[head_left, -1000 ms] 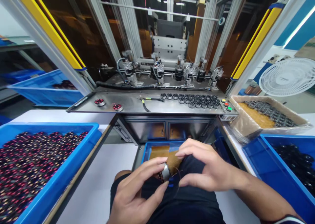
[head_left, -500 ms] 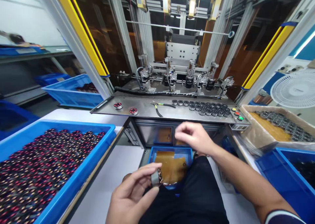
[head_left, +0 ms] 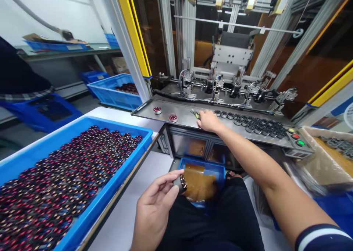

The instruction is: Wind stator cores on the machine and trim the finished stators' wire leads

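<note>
My left hand (head_left: 157, 203) pinches a wound motor stator (head_left: 181, 183) between thumb and fingers, its copper coils facing right, above my lap. On the steel shelf (head_left: 182, 113) my right hand (head_left: 209, 121) is closed over the handles of small pliers (head_left: 196, 114) with green-and-black grips; the jaws show at its left and the rest is hidden under the fingers. Two stators with red coils, one farther back (head_left: 157, 110) and one nearer the edge (head_left: 173, 118), lie left of the pliers. Right of the hand, dark stators (head_left: 256, 124) stand in rows.
At left, a blue tray (head_left: 149, 133) is full of red and copper stators. Behind the shelf is a winding machine (head_left: 217, 85). A blue bin (head_left: 220, 170) with brown sheets sits below; a lined box (head_left: 317, 159) and push buttons (head_left: 295, 136) are at right. Another person's dark clothing (head_left: 22, 71) shows far left.
My right hand has moved from above my lap forward onto the pliers. My left hand still holds the stator. The view has turned left, bringing another person's clothing into sight.
</note>
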### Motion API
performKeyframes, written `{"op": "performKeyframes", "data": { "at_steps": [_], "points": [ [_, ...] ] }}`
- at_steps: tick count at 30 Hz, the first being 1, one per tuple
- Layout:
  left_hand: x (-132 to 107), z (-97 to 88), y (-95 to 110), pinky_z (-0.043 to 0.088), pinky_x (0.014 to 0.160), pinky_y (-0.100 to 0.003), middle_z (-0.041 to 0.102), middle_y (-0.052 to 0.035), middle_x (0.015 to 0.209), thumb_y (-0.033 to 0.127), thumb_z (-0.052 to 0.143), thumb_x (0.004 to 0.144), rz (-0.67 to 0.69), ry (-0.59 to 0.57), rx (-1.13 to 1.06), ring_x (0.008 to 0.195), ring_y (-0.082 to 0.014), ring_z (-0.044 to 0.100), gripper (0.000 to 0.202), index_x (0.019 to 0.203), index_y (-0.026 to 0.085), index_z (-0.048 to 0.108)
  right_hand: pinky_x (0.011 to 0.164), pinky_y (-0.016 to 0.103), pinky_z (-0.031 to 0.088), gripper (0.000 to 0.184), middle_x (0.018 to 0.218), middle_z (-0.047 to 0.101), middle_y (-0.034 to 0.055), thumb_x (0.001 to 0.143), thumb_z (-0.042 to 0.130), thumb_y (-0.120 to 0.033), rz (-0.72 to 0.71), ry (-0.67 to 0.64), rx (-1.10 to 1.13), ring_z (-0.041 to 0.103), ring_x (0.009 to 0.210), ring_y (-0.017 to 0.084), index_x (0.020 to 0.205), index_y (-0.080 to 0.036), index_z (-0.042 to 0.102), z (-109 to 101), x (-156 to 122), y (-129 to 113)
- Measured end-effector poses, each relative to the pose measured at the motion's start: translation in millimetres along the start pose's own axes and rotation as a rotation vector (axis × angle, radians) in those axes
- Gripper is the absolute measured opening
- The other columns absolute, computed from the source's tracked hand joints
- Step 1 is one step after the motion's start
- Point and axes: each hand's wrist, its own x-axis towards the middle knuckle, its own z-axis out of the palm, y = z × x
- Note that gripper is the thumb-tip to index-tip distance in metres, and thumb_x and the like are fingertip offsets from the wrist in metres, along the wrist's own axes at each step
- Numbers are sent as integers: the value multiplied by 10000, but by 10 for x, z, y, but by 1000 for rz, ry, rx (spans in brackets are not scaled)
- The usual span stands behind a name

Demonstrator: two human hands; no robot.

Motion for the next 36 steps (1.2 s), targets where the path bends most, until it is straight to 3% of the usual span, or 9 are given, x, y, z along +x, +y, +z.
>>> {"op": "performKeyframes", "data": {
  "at_steps": [5,8,11,13,16,20,23,27,36],
  "points": [
    [-38,102,78,549,932,-218,775,-48,1101,272,766,810,8,17,-45,1097,-181,693,151,950,223,742,992,480,472,310,1206,646,104,948,601,-391,6,19,199,604,1131,257,1122,-138,643,-210,-23,114],
    [-94,144,111,546,935,-220,778,-49,1086,263,763,813,26,12,-71,1090,-180,694,132,933,215,743,853,384,522,432,1024,698,128,1015,384,-439,-20,9,414,660,990,244,1097,-100,640,-412,-293,184],
    [-139,173,124,531,962,-222,777,-48,1081,257,758,820,38,-2,-71,1100,-179,688,123,933,212,743,759,324,537,507,960,702,130,1012,281,-465,-96,-59,626,684,920,221,1236,-96,547,-480,-963,248],
    [-154,205,125,537,951,-222,770,-54,1098,270,743,837,15,-10,-45,1092,-178,687,138,962,210,740,777,321,542,474,967,690,99,941,467,-485,-155,-114,739,676,871,198,1255,-136,528,-393,-1584,303],
    [-159,290,107,580,868,-233,749,-75,1147,290,717,862,-33,-73,-8,1017,-182,707,204,1048,207,725,827,334,541,577,1004,641,55,839,679,-332,-152,-184,1019,656,891,183,1360,-230,452,-115,-2522,389],
    [-174,467,34,592,860,-235,742,-69,1175,201,751,826,-18,-224,-32,1027,-189,717,288,1109,231,708,912,389,522,643,1030,641,58,818,647,-143,-123,-71,863,654,907,191,1407,-285,430,158,-3313,409],
    [-219,605,-19,572,909,-217,749,-49,1178,141,745,823,-3,-272,-17,1070,-180,712,305,1106,250,709,941,402,515,746,1077,650,68,747,610,-67,-214,-2,783,656,949,211,1434,-294,427,123,-3485,346],
    [-310,704,-19,546,955,-199,764,-28,1157,125,739,828,30,-306,44,1062,-160,718,324,1118,267,711,941,382,525,829,1159,629,88,684,562,-49,-354,81,831,629,1043,230,1468,-271,409,1,-3449,269],
    [-395,652,40,553,948,-205,768,-29,1143,122,746,818,54,-261,102,1036,-162,728,318,1104,260,721,794,389,542,824,1044,620,95,666,548,-47,-458,99,927,615,897,221,1461,-229,433,83,-3336,216]
  ]
}}
